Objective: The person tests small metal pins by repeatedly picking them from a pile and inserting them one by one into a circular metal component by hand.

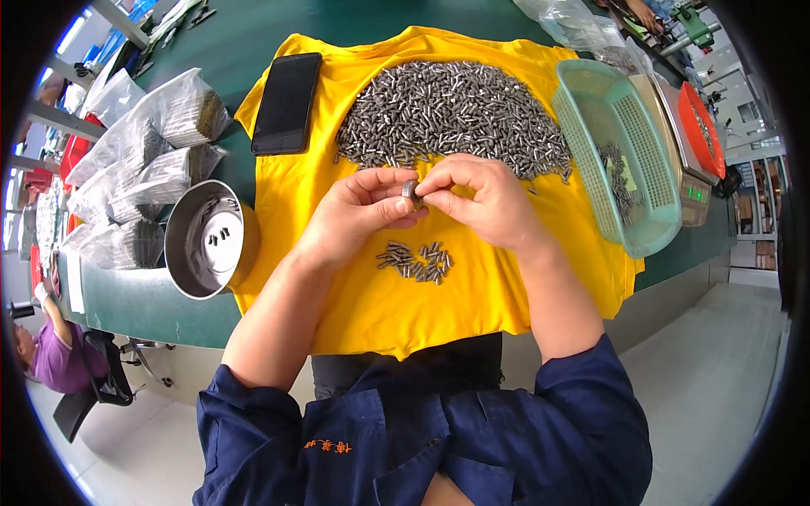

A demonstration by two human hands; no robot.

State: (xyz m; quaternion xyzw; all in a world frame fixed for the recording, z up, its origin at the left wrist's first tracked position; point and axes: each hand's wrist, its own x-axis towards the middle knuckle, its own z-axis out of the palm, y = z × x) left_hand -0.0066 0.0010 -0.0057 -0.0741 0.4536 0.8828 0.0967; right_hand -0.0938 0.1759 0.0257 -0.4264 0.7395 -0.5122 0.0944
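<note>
Above the yellow cloth (304, 278), my left hand (359, 207) is closed on a small round metal piece (410, 191), pinched between thumb and fingers. My right hand (481, 196) is closed too, its thumb and fingertips meeting right at that piece; whatever they pinch is too small to name. Just beyond both hands spreads a big heap of small metal pins (447, 105). A smaller cluster of the same pins (418, 262) lies on the cloth between my forearms.
On the left, a round metal bowl (177, 244) holds a few pins, beside clear bags of pins (164, 173). A black phone (287, 103) lies on the cloth's far left. At right stand a green basket (582, 143), a scale (696, 196) and a red tray (700, 126).
</note>
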